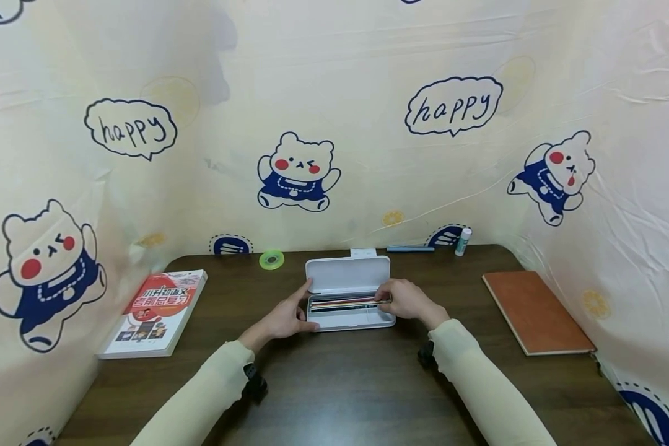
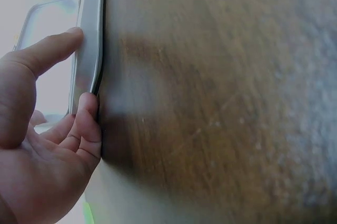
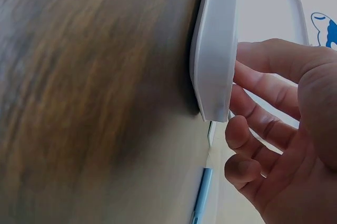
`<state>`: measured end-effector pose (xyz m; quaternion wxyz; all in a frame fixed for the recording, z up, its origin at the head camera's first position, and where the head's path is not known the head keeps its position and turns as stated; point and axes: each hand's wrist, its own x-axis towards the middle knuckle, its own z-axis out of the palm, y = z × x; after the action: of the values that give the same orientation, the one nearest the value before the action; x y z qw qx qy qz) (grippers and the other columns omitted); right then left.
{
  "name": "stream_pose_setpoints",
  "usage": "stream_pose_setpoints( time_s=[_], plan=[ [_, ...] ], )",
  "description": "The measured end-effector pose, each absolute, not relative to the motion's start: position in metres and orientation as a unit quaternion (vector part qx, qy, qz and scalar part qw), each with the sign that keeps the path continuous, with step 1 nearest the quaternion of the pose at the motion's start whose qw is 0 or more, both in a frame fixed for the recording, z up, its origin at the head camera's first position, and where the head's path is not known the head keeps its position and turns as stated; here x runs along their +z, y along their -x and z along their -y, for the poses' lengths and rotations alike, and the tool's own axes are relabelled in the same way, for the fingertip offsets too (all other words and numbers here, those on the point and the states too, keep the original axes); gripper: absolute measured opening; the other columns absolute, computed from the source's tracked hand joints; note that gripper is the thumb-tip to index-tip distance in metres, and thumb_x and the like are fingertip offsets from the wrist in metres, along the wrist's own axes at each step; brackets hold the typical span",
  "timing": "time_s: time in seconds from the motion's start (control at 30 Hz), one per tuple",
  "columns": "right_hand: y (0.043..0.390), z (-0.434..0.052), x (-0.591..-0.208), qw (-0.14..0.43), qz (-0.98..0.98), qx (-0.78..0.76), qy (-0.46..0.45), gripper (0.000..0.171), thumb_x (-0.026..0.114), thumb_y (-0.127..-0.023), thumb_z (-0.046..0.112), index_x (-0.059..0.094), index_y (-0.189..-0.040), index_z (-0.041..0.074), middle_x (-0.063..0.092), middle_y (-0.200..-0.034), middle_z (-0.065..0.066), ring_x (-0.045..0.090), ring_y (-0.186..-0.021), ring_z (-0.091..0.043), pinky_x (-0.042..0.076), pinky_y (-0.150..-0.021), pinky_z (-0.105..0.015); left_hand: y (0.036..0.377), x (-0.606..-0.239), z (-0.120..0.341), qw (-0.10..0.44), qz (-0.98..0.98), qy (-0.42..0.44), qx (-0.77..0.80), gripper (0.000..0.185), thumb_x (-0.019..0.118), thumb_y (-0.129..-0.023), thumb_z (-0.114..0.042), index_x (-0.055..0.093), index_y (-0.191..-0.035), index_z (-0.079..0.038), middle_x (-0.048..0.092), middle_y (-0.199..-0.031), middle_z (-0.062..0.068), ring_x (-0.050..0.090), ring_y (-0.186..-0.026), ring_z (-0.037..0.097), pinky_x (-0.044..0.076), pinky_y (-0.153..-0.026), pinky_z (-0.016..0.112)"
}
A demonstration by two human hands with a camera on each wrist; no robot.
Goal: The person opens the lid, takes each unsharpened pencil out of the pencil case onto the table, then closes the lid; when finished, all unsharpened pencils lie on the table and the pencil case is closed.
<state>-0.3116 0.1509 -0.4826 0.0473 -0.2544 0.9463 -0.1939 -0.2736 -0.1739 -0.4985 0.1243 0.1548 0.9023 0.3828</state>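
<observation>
A white pencil case (image 1: 348,320) lies open on the table, its lid (image 1: 347,275) raised at the back. Several slim pencils (image 1: 342,303) lie lengthwise inside. My left hand (image 1: 285,314) holds the case's left end, thumb on the front rim and other fingers curled along the side, as the left wrist view shows. At the right end, my right hand (image 1: 409,300) reaches in over the rim, thumb and forefinger pinching a pencil's end. In the right wrist view, the case wall (image 3: 216,50) hides those fingertips, while the other fingers curl outside the case.
A white book (image 1: 153,313) lies at the left and a brown notebook (image 1: 535,313) at the right. Along the back are a green tape roll (image 1: 271,259), a blue pen (image 1: 410,249) and a glue stick (image 1: 463,241). Behind hangs a printed cloth (image 1: 368,74).
</observation>
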Motion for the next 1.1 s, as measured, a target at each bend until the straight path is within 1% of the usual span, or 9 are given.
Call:
stream_pose_setpoints(
  time_s=[0.1, 0.33, 0.43, 0.57, 0.67, 0.83, 1.1],
  plan=[
    [0.312, -0.1489, -0.4819, 0.055, -0.945, -0.198, 0.254, 0.007, 0.078, -0.086, 0.019, 0.073, -0.091, 0.021, 0.068, -0.092, 0.006, 0.056, -0.082, -0.012, 0.051, -0.085, -0.037, 0.2737, -0.499, 0.1757, 0.124, -0.902, -0.153, 0.383, 0.113, 0.085, -0.08, -0.025, 0.008, -0.162, -0.026, 0.05, -0.145, 0.014, 0.057, -0.073, 0.013, 0.049, -0.063, 0.026],
    [0.3125, -0.1461, -0.4809, 0.066, -0.943, -0.194, 0.262, 0.006, 0.076, -0.087, 0.016, 0.072, -0.089, 0.021, 0.066, -0.09, 0.006, 0.055, -0.083, -0.011, 0.049, -0.082, -0.034, 0.2739, -0.4974, 0.176, 0.133, -0.903, -0.151, 0.379, 0.113, 0.084, -0.081, -0.026, 0.006, -0.162, -0.025, 0.046, -0.15, 0.017, 0.057, -0.074, 0.014, 0.048, -0.064, 0.026],
    [0.3125, -0.145, -0.48, 0.071, -0.941, -0.198, 0.266, 0.007, 0.075, -0.088, 0.015, 0.07, -0.086, 0.02, 0.065, -0.086, 0.006, 0.054, -0.081, -0.012, 0.049, -0.08, -0.034, 0.2743, -0.4969, 0.1759, 0.136, -0.903, -0.148, 0.38, 0.112, 0.084, -0.081, -0.027, 0.006, -0.162, -0.026, 0.046, -0.15, 0.016, 0.057, -0.074, 0.014, 0.048, -0.065, 0.026],
    [0.3128, -0.1447, -0.4792, 0.075, -0.939, -0.201, 0.269, 0.006, 0.075, -0.088, 0.016, 0.07, -0.089, 0.019, 0.063, -0.084, 0.007, 0.053, -0.078, -0.012, 0.048, -0.078, -0.033, 0.2756, -0.4977, 0.1763, 0.135, -0.903, -0.151, 0.38, 0.112, 0.084, -0.082, -0.027, 0.005, -0.162, -0.026, 0.046, -0.15, 0.016, 0.057, -0.075, 0.013, 0.048, -0.065, 0.026],
    [0.3132, -0.1451, -0.4793, 0.072, -0.937, -0.197, 0.278, 0.003, 0.073, -0.089, 0.016, 0.073, -0.091, 0.019, 0.064, -0.084, 0.007, 0.054, -0.078, -0.011, 0.048, -0.078, -0.032, 0.2759, -0.4984, 0.1765, 0.135, -0.901, -0.151, 0.383, 0.112, 0.084, -0.082, -0.026, 0.005, -0.162, -0.027, 0.046, -0.15, 0.015, 0.057, -0.075, 0.013, 0.049, -0.065, 0.026],
    [0.3136, -0.1463, -0.4793, 0.065, -0.937, -0.19, 0.286, 0.004, 0.074, -0.09, 0.015, 0.074, -0.088, 0.019, 0.066, -0.084, 0.007, 0.055, -0.078, -0.011, 0.049, -0.08, -0.032, 0.2765, -0.4996, 0.1769, 0.137, -0.9, -0.154, 0.384, 0.113, 0.084, -0.082, -0.027, 0.005, -0.162, -0.027, 0.046, -0.15, 0.015, 0.058, -0.075, 0.013, 0.049, -0.065, 0.026],
    [0.3128, -0.147, -0.4797, 0.083, -0.939, -0.2, 0.267, 0.008, 0.076, -0.088, 0.015, 0.073, -0.086, 0.022, 0.063, -0.081, 0.009, 0.054, -0.078, -0.012, 0.048, -0.078, -0.031, 0.2766, -0.499, 0.178, 0.134, -0.897, -0.161, 0.389, 0.112, 0.084, -0.082, -0.028, 0.006, -0.162, -0.024, 0.045, -0.15, 0.017, 0.058, -0.075, 0.012, 0.048, -0.064, 0.024]
  ],
)
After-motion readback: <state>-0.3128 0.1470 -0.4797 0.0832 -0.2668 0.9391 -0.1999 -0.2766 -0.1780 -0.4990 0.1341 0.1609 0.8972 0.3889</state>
